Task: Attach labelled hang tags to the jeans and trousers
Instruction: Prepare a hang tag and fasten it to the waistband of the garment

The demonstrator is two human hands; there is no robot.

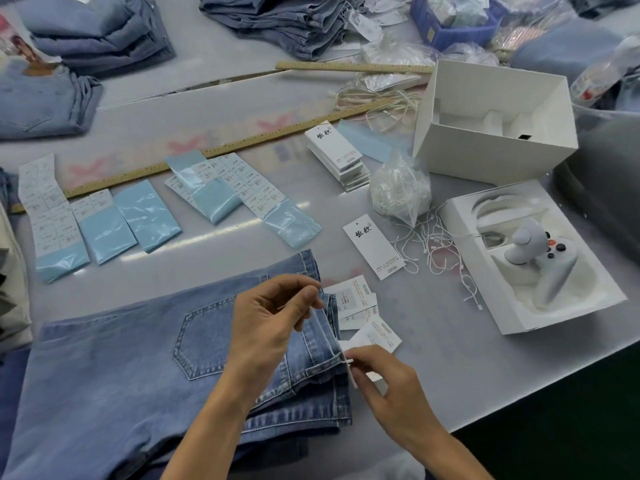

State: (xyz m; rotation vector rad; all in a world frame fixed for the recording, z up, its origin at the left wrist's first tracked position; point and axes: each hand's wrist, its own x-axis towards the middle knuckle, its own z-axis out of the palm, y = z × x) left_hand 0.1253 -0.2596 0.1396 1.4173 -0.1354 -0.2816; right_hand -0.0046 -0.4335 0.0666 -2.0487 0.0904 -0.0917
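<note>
A folded pair of blue jeans (pixel 114 368) lies in front of me, back pocket up, waistband to the right. My left hand (pixel 273 317) hovers over the waistband and pinches one end of a thin white tag string (pixel 351 370). My right hand (pixel 384 379) pinches the string's other end at the waistband edge. Several white hang tags (pixel 360 306) lie fanned out on the table beside the waistband, partly under the denim and my right hand. A single white tag (pixel 374 251) lies further back.
Sticker label sheets on blue backing (pixel 145 220) lie at the left. A stack of tags (pixel 337 154), a bag of strings (pixel 400 188) and loose strings (pixel 433 247) sit behind. Two open white boxes (pixel 491 150), a controller (pixel 540 261), wooden rulers (pixel 221 150) and jeans piles (pixel 100 32) surround them.
</note>
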